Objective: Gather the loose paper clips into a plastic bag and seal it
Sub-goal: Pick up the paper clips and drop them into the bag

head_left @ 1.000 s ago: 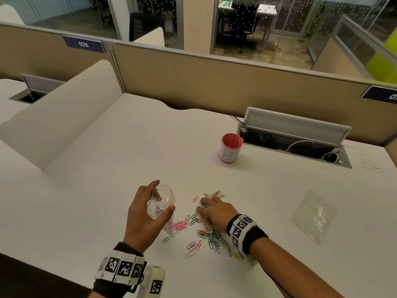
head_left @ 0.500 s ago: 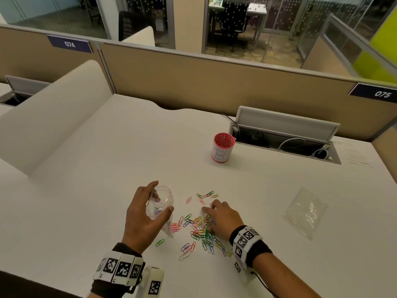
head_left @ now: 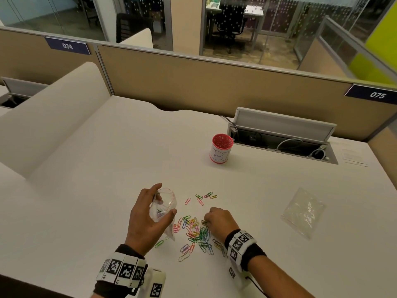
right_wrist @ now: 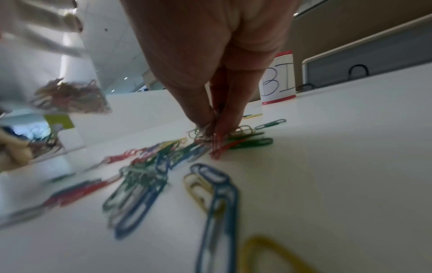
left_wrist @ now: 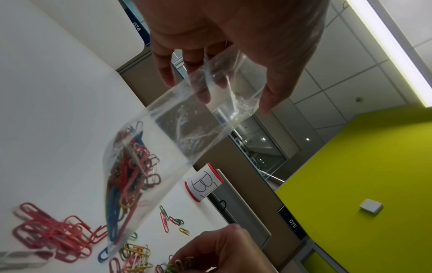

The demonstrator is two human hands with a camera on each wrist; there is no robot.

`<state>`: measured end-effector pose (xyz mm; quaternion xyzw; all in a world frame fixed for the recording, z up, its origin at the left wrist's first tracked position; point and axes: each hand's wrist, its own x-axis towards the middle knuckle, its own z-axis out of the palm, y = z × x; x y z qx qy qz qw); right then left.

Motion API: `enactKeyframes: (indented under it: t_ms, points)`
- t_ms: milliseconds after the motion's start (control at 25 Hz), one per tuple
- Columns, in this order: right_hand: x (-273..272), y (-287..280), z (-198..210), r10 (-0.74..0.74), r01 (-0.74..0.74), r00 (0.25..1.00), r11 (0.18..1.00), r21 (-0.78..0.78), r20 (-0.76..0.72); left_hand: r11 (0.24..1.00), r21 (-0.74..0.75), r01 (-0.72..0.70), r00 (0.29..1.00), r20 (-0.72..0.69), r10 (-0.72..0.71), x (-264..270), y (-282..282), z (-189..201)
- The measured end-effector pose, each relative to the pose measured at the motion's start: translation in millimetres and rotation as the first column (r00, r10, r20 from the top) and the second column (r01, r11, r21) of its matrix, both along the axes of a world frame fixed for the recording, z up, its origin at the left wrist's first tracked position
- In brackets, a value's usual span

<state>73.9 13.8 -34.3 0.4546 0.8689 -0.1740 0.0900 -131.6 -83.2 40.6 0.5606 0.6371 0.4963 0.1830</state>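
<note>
My left hand [head_left: 148, 214] holds a small clear plastic bag [head_left: 164, 208] upright above the white desk, thumb and fingers keeping its red-lined mouth open. In the left wrist view the bag [left_wrist: 163, 147] hangs down with several coloured clips in its bottom. A pile of loose coloured paper clips [head_left: 196, 232] lies just right of the bag. My right hand [head_left: 217, 220] is down on the pile, fingertips bunched and pinching a few clips [right_wrist: 210, 134] off the desk. Several more clips [head_left: 204, 196] lie scattered a little farther back.
A red-rimmed cup [head_left: 221, 151] marked "BI" stands behind the clips. A second clear plastic bag [head_left: 304, 211] lies flat at the right. An open cable tray [head_left: 281, 143] runs along the back, and a beige partition [head_left: 193, 82] closes off the desk.
My right hand has slid back toward me over the pile and its fingers have closed on some clips. The left hand and bag have barely moved.
</note>
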Motion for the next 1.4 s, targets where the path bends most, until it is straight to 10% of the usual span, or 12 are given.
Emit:
enactKeyframes:
  t_ms: [280, 520, 1400]
  points:
    - [14.1, 7.6, 57.4, -0.474, 0.376, 0.739, 0.88, -0.291, -0.478, 0.998, -0.019, 0.059, 0.998, -0.004, -0.059, 10.8, 1.8, -7.4]
    - [-7.3, -2.0, 139.4, -0.472, 0.177, 0.444, 0.88, -0.441, -0.762, 0.993, -0.059, 0.104, 0.994, -0.014, -0.105, 25.1, 8.4, -12.3]
    - [-40.5, -27.0, 155.6, -0.191, 0.028, 0.654, 0.973, -0.229, -0.732, 0.991, 0.011, 0.135, 0.991, 0.006, -0.135, 30.6, 11.0, -8.2]
